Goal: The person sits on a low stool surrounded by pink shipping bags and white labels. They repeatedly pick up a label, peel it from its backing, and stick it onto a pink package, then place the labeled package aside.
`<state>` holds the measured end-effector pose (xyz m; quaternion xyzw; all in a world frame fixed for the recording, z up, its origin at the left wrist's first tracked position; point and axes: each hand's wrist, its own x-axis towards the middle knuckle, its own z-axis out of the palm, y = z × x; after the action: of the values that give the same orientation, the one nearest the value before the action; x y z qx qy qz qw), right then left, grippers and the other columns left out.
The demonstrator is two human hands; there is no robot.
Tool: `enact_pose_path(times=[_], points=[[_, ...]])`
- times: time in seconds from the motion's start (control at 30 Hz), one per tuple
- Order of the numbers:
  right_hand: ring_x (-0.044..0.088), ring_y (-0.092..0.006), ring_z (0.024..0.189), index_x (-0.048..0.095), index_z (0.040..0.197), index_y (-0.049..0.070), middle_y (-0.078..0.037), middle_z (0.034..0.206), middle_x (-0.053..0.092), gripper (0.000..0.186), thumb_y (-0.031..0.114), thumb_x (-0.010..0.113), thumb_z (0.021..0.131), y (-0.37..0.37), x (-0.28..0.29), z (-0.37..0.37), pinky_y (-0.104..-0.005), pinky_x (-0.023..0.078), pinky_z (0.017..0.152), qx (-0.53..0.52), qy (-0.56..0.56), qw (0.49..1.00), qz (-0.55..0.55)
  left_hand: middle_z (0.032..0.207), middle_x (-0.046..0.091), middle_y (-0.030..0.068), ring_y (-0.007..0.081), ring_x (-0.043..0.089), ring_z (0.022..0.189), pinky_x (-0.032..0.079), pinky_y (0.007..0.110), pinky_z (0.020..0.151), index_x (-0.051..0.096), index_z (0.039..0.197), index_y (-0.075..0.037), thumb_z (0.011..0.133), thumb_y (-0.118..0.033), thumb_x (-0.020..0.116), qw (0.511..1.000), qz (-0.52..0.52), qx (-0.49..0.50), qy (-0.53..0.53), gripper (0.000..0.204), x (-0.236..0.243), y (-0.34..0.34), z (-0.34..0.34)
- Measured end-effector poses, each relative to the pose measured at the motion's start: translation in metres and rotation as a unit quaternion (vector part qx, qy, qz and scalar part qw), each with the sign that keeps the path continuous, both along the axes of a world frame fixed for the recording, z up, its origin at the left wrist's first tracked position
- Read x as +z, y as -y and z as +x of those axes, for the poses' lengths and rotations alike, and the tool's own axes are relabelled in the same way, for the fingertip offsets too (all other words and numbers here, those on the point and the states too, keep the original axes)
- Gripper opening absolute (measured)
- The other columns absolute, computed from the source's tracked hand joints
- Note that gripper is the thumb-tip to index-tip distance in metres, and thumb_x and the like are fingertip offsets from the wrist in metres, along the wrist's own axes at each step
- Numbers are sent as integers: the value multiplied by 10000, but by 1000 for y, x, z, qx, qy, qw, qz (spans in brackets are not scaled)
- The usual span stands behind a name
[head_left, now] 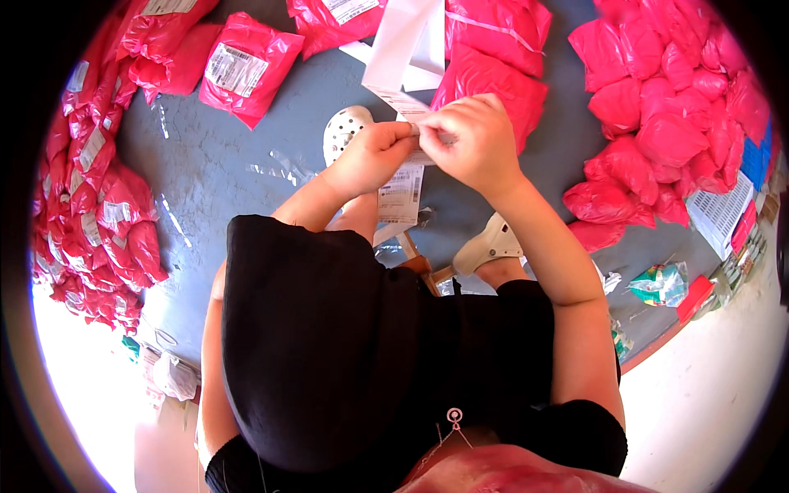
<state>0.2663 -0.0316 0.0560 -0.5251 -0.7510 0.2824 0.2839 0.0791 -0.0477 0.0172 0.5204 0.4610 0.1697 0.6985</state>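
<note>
A long folded strip of white shipping labels (400,197) runs down between my knees, its upper part loosely folded near the top centre. My left hand (380,154) is closed in a pinch on the strip's edge. Right beside it, my right hand (477,141) pinches the same strip, thumb and finger meeting close to the left fingertips. Pink plastic mailing bags (493,90) lie just beyond the right hand. Below the hands, the strip's lower end hangs in front of a wooden stool leg (419,264).
Pink parcels with labels (99,189) are heaped along the left, and one labelled parcel (246,70) lies apart. Unlabelled pink bags (649,123) pile up at right, beside a white plastic basket (722,212). My cream clogs (345,131) stand on the grey floor among clear plastic scraps.
</note>
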Motion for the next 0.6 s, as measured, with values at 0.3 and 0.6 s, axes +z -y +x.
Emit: enact_pose_path(times=[0.3, 0.6], points=[[634, -165, 722, 641, 853, -5, -79, 876, 669, 111, 105, 621, 850, -53, -10, 155, -286, 514, 686, -333, -449, 764, -321, 960, 661, 88, 174, 630, 882, 494, 300, 761, 633, 1045, 35, 855, -40, 548, 899, -405, -2, 168, 221, -21, -13, -73], [629, -174, 733, 648, 765, 106, -3, 800, 676, 78, 64, 705, 732, -105, -3, 138, -307, 471, 670, -75, 140, 925, 344, 1079, 655, 167, 301, 615, 1035, 434, 435, 960, 626, 1077, 75, 813, -15, 525, 829, -425, 168, 322, 297, -8, 11, -90]])
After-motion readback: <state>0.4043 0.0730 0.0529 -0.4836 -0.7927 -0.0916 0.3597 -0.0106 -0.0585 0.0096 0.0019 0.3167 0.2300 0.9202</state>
